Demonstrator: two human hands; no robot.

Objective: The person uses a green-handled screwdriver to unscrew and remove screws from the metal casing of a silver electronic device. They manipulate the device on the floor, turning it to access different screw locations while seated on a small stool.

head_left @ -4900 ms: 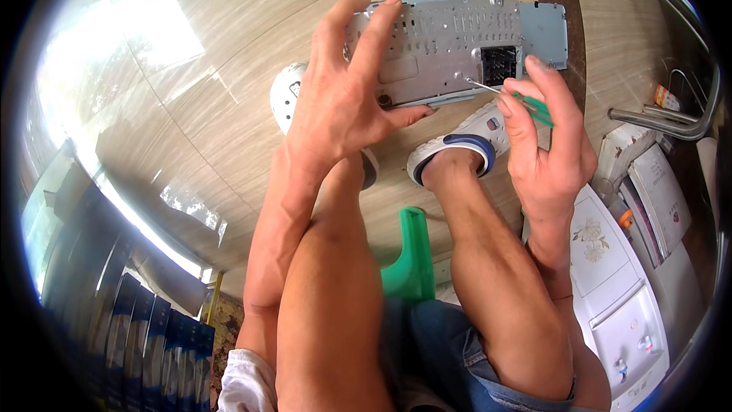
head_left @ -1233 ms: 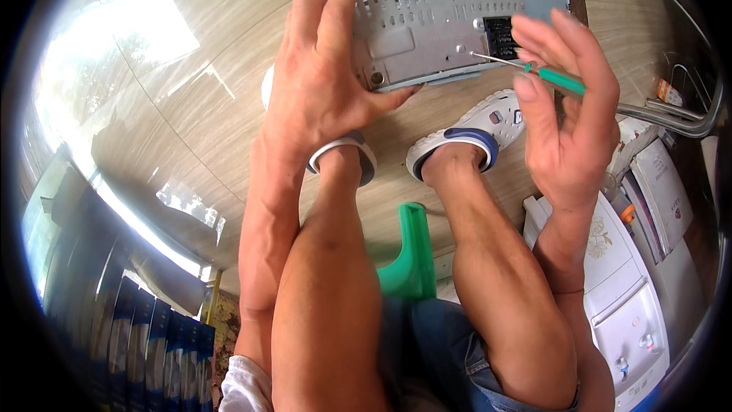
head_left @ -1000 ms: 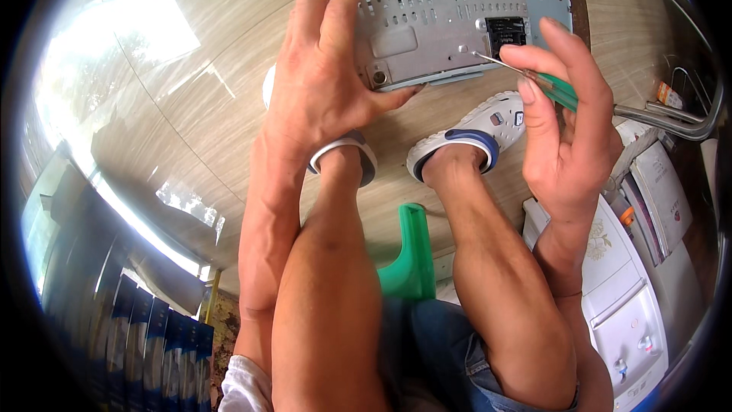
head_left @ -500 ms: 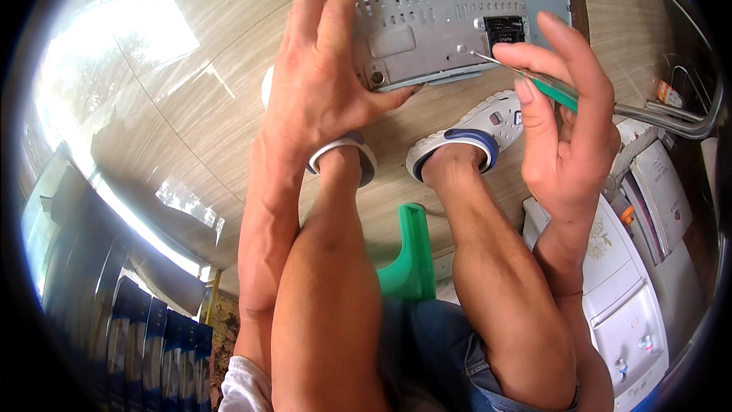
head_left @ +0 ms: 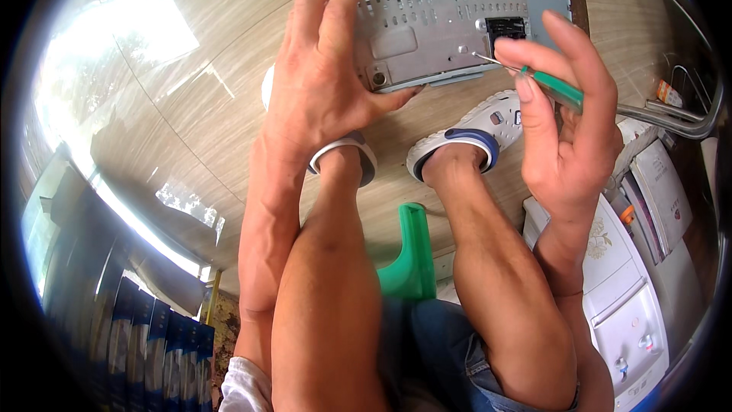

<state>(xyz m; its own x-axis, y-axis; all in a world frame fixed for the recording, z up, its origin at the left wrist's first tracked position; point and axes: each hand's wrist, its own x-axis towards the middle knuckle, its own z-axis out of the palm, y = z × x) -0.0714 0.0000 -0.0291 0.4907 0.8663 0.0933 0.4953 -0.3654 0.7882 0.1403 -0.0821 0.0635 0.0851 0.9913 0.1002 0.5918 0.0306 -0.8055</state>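
The left hand (head_left: 324,61) grasped the unit (head_left: 435,30), a flat, slotted metal case, by its left end, with fingers over the upper corner and the thumb reaching along the lower edge. The unit was above the toes, beyond the knees, with its slotted face toward the camera; whether it rested on anything was not clear. A black socket (head_left: 505,28) was set in the right part of that face, and a blue-grey plate (head_left: 550,11) stuck out past the right end. The right hand (head_left: 568,133) gripped the screwdriver (head_left: 559,90) by its green handle, between thumb and fingers, with the shaft slanting up to the left. Its tip was at the face, just left of and below the socket; whether it pressed on the metal could not be told. Under the unit, the right clog (head_left: 488,126), white with a blue strap, stood on the tan floor (head_left: 191,99). A green plastic piece (head_left: 414,252) showed between the legs, and a white cabinet (head_left: 621,290) stood beside the right leg, near a metal rail (head_left: 667,122).
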